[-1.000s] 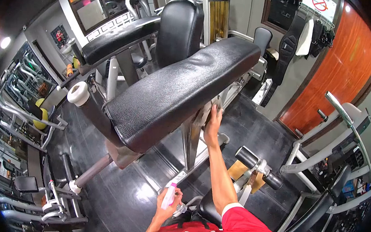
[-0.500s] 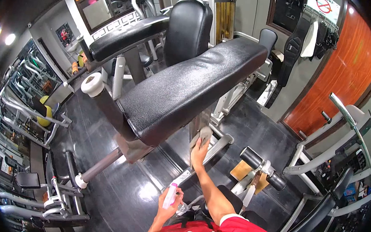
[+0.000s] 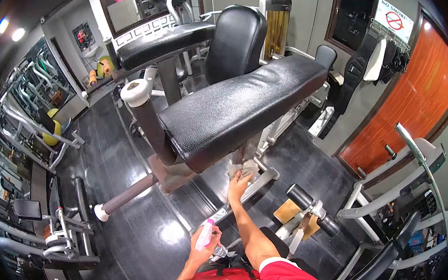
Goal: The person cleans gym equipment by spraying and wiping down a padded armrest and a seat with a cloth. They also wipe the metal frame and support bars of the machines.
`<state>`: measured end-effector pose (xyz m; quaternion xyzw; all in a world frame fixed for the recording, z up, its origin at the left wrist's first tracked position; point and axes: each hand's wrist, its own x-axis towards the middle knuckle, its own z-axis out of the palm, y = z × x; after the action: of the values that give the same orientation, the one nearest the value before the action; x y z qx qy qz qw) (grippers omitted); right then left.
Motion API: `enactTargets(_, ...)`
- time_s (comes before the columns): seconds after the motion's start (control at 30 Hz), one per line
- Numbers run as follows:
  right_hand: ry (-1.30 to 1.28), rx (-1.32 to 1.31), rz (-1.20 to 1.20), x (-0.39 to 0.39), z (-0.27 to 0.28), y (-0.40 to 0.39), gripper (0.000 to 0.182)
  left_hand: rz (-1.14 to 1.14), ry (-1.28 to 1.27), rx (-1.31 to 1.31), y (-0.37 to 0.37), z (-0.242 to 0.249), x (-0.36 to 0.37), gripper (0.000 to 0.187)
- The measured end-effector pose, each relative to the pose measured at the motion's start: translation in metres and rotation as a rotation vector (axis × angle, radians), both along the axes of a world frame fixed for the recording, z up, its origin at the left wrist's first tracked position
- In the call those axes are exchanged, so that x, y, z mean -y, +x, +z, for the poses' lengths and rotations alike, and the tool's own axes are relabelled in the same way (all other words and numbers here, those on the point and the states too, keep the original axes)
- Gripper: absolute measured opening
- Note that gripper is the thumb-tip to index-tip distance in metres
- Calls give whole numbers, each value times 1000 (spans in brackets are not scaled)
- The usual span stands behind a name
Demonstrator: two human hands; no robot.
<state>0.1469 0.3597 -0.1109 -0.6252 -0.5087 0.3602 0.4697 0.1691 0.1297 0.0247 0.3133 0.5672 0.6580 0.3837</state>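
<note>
My right hand is closed around a greyish cloth and presses it to the metal upright under a black padded arm rest. Lower down and close to my body, my left hand grips a spray bottle with a pink and white head; its clear body shows partly below the fingers. The black pad belongs to an exercise machine with a white-capped handle at its near left corner and an upright black backrest behind.
Below the pad, a dark bar with a white end sticks out leftward. A black roller pad stands low on the right, near another machine's frame. More gym equipment lines the left, and a wooden door is at right.
My right hand has moved slightly down the upright with the cloth. My left hand still holds the spray bottle in nearly the same place. The view has shifted a little.
</note>
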Motion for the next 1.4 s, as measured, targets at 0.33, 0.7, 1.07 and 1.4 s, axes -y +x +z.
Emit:
enactTargets(0.33, 413, -246, -3, -88, 104, 24, 46, -5, -43, -35, -4, 4, 2, 17)
enactTargets(0.7, 142, -216, 283, -100, 59, 65, 42, -24, -30, 8, -6, -8, -2, 20)
enactTargets(1.07, 574, 59, 217, -4, 16, 15, 32, -192, -113, -92, -10, 6, -23, 24)
enactTargets(1.4, 391, -47, 163, 13, 71, 20, 21, -223, -126, -49, -13, 7, -21, 24)
